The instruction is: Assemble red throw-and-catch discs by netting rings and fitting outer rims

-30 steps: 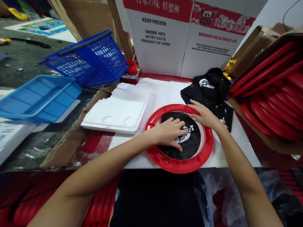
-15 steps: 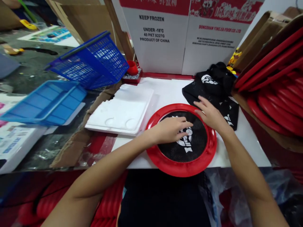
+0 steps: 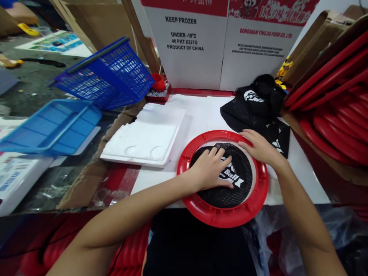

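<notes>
A red plastic ring (image 3: 201,209) lies on the white table (image 3: 201,115), overhanging its front edge. Inside it sits a round black mesh cloth (image 3: 224,191) with a white printed logo. My left hand (image 3: 211,168) presses flat on the mesh, fingers spread. My right hand (image 3: 257,146) rests on the ring's far right rim, fingers on the mesh edge. Neither hand grips anything.
A pile of black mesh cloths (image 3: 255,105) lies behind the ring. Stacked red rings (image 3: 333,111) fill a cardboard box on the right. A white foam tray (image 3: 146,136) lies left of the ring. A dark blue basket (image 3: 109,74) and a light blue tray (image 3: 51,126) are at left. White cartons (image 3: 218,42) stand behind.
The ring and mesh have slid toward me and turned, so the logo now faces differently. My left hand moved lower on the mesh; my right hand came down onto the far right rim.
</notes>
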Tool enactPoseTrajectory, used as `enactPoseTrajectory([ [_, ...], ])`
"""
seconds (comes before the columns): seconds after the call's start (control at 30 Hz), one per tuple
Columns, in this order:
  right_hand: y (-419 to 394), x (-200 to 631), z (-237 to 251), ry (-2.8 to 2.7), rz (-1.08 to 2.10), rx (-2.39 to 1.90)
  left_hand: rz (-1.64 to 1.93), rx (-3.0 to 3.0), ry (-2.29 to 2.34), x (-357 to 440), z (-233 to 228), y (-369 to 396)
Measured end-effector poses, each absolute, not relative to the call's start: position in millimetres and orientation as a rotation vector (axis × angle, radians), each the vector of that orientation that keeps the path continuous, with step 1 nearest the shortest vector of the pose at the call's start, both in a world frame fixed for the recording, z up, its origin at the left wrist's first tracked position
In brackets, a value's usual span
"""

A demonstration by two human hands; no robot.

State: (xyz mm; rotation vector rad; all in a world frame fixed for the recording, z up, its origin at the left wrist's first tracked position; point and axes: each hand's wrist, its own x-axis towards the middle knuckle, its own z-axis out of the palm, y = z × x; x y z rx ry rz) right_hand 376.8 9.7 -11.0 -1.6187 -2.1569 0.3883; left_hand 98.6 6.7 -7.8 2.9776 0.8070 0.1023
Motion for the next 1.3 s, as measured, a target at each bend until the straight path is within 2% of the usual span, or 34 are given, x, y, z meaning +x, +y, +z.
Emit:
enactPoseTrajectory([
  [0.2, -6, 394, -6, -2.245, 0.502, -1.710, 0.153, 2.843, 1.012, 100, 5, 21],
  [0.4, 13, 365, -18, -2.148, 0.325, -1.580, 0.064, 2.822, 1.098, 97, -2, 56],
  [0.6, 6, 349, -19, -2.219, 0.193, -1.415, 0.268, 2.629, 0.904, 94, -10, 65],
  [0.83, 18, 340, -17, -2.215, 0.582, -1.386, 0.548, 2.253, 0.741, 100, 5, 82],
  [0.93, 27, 343, -4, -2.178, 0.734, -1.349, 0.539, 2.317, 0.698, 106, 12, 96],
  [1.1, 44, 339, -4, -2.042, 0.781, -1.356, 0.570, 2.383, 0.695, 110, 2, 113],
  [1.3, 44, 328, -12, -2.006, 0.956, -1.226, 0.431, 2.248, 0.871, 92, -1, 91],
])
